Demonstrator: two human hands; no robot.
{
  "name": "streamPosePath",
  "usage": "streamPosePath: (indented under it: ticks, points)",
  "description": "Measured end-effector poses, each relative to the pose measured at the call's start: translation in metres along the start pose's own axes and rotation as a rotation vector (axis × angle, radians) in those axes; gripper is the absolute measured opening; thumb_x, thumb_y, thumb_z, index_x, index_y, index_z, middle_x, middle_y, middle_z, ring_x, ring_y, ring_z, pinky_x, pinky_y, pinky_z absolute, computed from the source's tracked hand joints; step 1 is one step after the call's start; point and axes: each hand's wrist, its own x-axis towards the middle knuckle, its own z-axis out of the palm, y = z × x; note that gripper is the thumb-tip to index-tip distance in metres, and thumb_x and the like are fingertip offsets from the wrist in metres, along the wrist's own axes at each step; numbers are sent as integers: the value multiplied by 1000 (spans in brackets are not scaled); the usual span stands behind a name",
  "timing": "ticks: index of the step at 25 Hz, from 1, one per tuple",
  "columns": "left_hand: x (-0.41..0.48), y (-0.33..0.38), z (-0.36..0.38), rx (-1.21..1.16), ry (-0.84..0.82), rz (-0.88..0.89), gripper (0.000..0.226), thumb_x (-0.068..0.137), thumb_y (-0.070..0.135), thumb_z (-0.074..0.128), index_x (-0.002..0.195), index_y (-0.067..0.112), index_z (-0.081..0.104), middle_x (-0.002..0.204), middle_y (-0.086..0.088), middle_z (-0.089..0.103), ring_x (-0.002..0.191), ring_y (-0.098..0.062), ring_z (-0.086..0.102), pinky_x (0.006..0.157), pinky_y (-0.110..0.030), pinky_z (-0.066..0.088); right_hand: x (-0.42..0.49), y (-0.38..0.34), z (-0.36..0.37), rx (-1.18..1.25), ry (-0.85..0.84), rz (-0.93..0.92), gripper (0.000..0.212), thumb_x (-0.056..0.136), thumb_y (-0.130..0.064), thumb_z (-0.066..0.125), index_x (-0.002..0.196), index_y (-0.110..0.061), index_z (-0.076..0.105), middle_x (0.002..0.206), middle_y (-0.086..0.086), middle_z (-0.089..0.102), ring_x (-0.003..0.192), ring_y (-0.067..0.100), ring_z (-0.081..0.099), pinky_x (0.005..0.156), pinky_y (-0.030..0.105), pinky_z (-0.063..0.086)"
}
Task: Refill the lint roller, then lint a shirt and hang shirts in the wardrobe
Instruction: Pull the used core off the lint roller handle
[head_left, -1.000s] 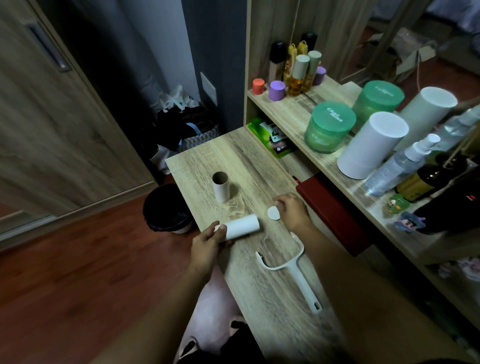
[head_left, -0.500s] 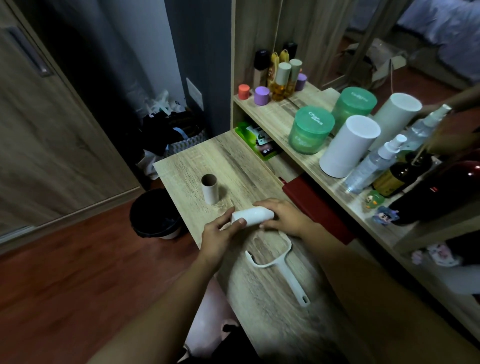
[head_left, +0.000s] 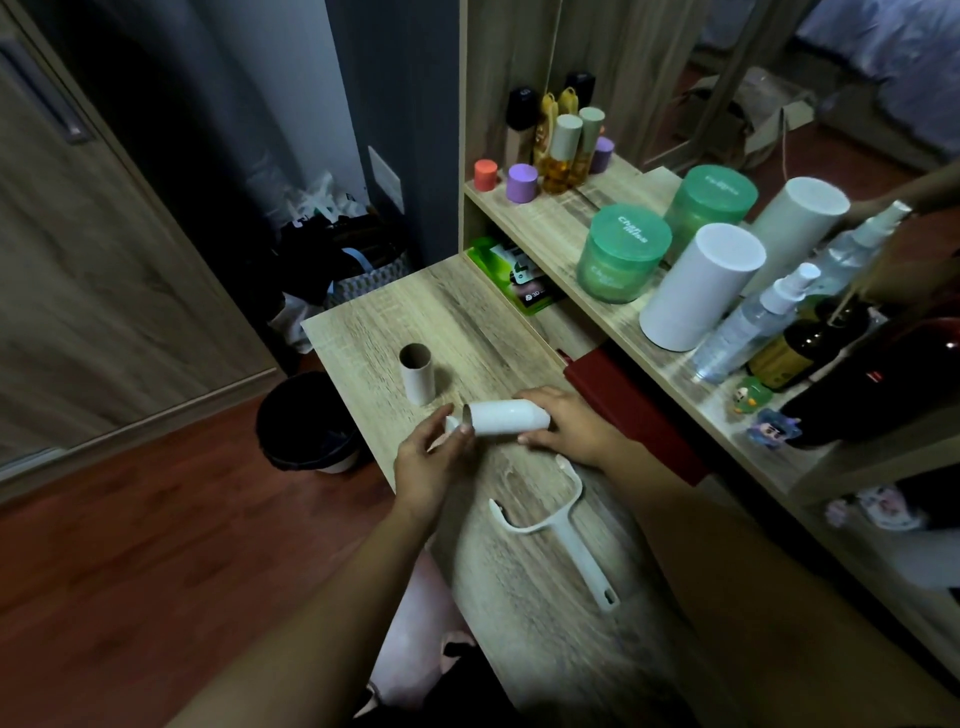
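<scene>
Nearest, flat on the counter (head_left: 467, 322): white roller handle (head_left: 574, 556), forked end toward the hands. Just beyond, held sideways above the counter: white refill roll (head_left: 506, 417), right hand (head_left: 571, 426) grip wrapped round the right end, left hand (head_left: 426, 460) grip pinching a small white end cap (head_left: 452, 425) at the open left end. Farther left, upright: empty cardboard core (head_left: 417, 374). On the floor, left of the counter: black bin (head_left: 306, 421).
</scene>
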Motion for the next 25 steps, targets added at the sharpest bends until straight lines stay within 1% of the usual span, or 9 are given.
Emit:
streamPosePath:
  ticks: [3,7,11,14,16,18,20,22,25]
  points:
    - [1,-5,1,271,169,23,47,79,27,73,120,16,55,111,-5,63,95,-18,61,87,-29,48,-2,6,2,44,64,75,61,77,-30,73,130,-13,48,126,10,53,115,24,49,90,26,36]
    - [6,-17,3,752,-5,121,46,75,21,75,115,7,58,113,-16,50,101,-29,54,86,-24,38,-5,8,1,39,106,76,59,78,-34,72,128,-12,50,124,10,55,113,22,50,91,29,39]
    - [21,-24,8,865,-56,164,48,72,20,76,115,9,60,112,-16,50,106,-31,49,90,-29,38,-7,10,3,44,135,71,58,78,-34,72,127,-12,51,123,10,56,112,22,51,90,28,40]
    - [24,-27,8,951,-70,112,54,72,23,76,121,11,56,118,-14,47,113,-30,43,92,-32,37,-10,10,3,61,135,74,54,79,-33,71,126,-13,52,120,9,56,110,21,51,85,24,36]
    - [21,-25,8,942,-57,145,54,72,25,75,121,11,54,119,-13,46,113,-29,41,91,-29,35,-11,7,0,94,164,100,51,80,-32,70,124,-13,52,116,6,55,106,20,52,81,23,37]
    - [15,-17,8,838,-10,283,47,77,31,68,117,8,56,114,-13,51,108,-28,46,88,-27,34,-12,1,-3,149,233,126,48,82,-32,68,123,-14,53,110,1,55,100,15,52,74,17,38]
    - [8,-5,8,707,57,424,42,83,35,54,112,4,58,106,-13,57,100,-26,52,85,-24,35,-9,-13,-6,221,343,130,45,84,-32,66,122,-13,53,103,-2,55,90,10,53,67,6,37]
    - [7,9,1,602,148,547,39,86,33,46,106,2,60,98,-10,59,92,-23,55,82,-22,39,0,-36,-8,293,467,106,41,86,-32,64,118,-10,54,96,-1,58,78,6,54,61,4,39]
    - [18,31,-29,461,322,570,37,89,29,43,108,2,59,97,-6,56,91,-18,53,81,-25,42,27,-84,-1,386,583,66,42,87,-35,59,119,-7,52,95,0,59,75,0,54,58,3,39]
